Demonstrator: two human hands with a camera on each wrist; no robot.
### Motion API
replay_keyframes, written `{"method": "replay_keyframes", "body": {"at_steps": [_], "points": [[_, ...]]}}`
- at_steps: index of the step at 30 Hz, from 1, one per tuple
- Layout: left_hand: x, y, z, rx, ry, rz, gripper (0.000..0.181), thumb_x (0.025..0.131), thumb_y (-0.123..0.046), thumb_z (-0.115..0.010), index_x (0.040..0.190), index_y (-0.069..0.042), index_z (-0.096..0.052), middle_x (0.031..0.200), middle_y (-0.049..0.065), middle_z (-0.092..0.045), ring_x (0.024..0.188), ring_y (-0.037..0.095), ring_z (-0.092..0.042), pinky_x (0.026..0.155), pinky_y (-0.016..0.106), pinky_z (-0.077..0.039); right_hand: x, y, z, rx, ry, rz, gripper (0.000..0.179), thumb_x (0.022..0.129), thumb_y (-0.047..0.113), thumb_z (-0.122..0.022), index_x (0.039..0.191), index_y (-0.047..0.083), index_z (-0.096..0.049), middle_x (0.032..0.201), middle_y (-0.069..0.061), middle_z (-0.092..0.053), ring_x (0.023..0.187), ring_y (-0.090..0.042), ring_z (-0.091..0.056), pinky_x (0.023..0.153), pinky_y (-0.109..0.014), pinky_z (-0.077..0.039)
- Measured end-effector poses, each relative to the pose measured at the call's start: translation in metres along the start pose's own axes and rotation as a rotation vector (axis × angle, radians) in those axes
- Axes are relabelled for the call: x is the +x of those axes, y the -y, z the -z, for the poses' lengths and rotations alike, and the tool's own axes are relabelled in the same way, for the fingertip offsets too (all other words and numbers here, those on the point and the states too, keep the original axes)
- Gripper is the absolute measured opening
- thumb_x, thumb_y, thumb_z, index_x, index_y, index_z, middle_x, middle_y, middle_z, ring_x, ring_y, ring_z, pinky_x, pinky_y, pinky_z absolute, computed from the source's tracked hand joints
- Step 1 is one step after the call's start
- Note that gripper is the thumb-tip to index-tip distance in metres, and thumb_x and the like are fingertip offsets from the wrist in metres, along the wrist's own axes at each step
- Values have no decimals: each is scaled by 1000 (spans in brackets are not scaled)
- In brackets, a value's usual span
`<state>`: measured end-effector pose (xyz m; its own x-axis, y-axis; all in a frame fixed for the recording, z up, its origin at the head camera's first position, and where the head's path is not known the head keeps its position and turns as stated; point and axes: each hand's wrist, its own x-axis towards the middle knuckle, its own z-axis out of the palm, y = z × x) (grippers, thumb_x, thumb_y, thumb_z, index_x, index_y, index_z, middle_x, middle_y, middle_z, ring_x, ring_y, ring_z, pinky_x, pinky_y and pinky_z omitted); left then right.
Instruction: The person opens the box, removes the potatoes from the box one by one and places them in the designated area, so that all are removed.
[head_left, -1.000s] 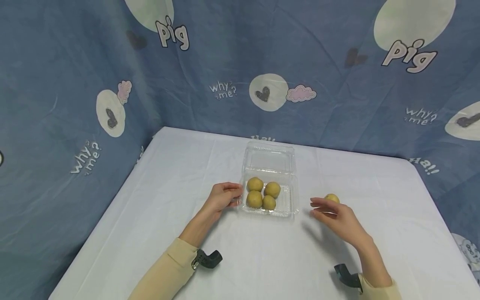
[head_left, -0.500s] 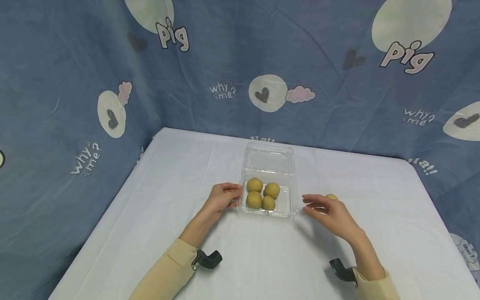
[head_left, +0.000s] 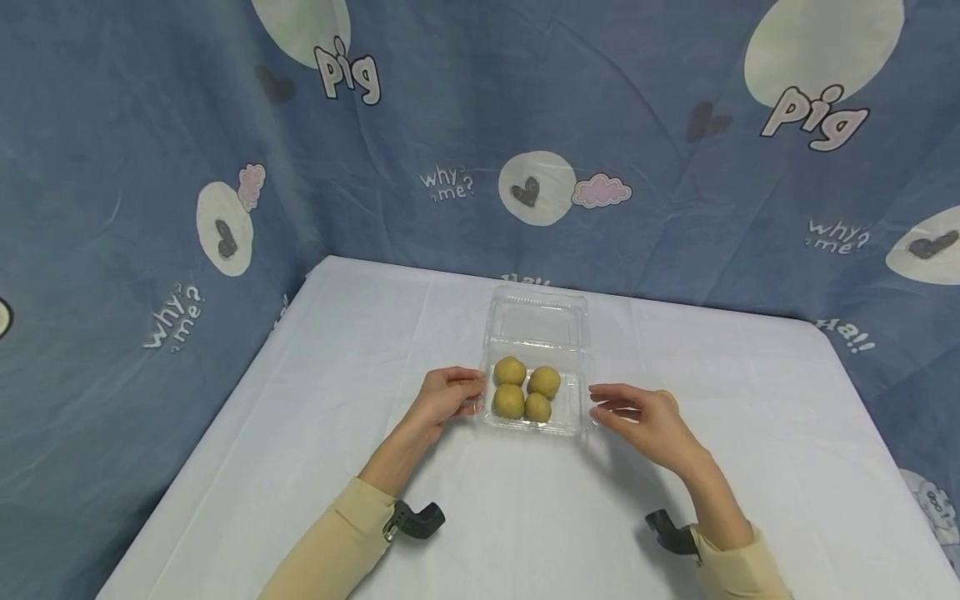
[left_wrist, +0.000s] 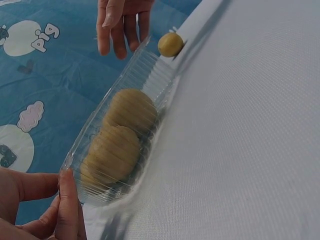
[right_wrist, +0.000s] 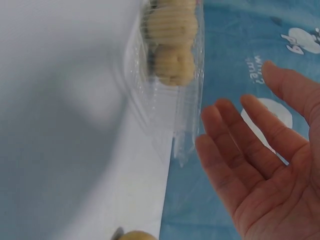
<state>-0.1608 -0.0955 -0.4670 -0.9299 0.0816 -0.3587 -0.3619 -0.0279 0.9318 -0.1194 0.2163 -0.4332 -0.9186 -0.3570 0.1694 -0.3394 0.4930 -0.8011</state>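
A clear plastic clamshell box [head_left: 570,414] stands on the white cloth, its lid [head_left: 538,320] folded back away from me. Several round, yellow-brown, potato-like balls [head_left: 509,402] sit in its left and middle part. At the left rim, my left hand [head_left: 442,397] pinches the box edge between thumb and fingers, as the left wrist view also shows. My right hand [head_left: 643,423] holds nothing; its relaxed fingers point at the box's right rim, with the fingertips close beside it. One more ball [left_wrist: 171,45] lies on the cloth to the right, mostly hidden behind the right hand in the head view.
White cloth covers the table [head_left: 495,517]. A blue printed curtain [head_left: 420,225] hangs behind it and along the left side. Dark wrist-worn cameras [head_left: 420,520] stick out from both sleeves, low over the cloth.
My right hand has moved left, from near the loose ball to the box's right rim, now covering most of that ball. The left hand and the box have stayed in place.
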Motion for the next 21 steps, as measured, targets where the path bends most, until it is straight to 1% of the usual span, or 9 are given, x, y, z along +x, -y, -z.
{"method": "replay_keyframes", "body": {"at_steps": [4,7,12,18,21], "points": [[1,1,0,3,5,0,25,92,-7,-67,114,5,-64,96,13,-66,76,12,-61,62,22,-55,2,1,-3,7,15,-34,33,90,11,-72,120,-2,-66,114,-12,-69,100,-24,-67,88,-38,-54],[1,0,0,2,3,-3,25,93,-6,-66,114,6,-64,95,12,-65,76,12,-60,61,22,-55,3,4,-5,24,24,-38,33,91,11,-71,121,-2,-65,115,-13,-68,101,-26,-66,87,-39,-54],[0,0,0,2,0,-2,26,92,-6,-66,115,6,-64,94,12,-65,74,11,-60,60,21,-55,7,6,-10,39,28,-34,32,90,10,-72,120,-1,-66,114,-13,-68,101,-27,-66,86,-38,-55],[1,1,0,0,2,-3,25,93,-6,-66,114,6,-64,92,10,-65,75,11,-60,61,22,-55,10,7,-16,29,13,-8,30,89,9,-73,117,-2,-67,112,-13,-69,98,-25,-67,85,-36,-56],[2,1,0,-1,2,-1,24,92,-6,-66,114,5,-64,93,10,-65,75,11,-60,61,22,-55,12,8,-18,24,14,-8,30,89,9,-73,116,-2,-68,111,-14,-69,98,-25,-68,85,-35,-56]]}}
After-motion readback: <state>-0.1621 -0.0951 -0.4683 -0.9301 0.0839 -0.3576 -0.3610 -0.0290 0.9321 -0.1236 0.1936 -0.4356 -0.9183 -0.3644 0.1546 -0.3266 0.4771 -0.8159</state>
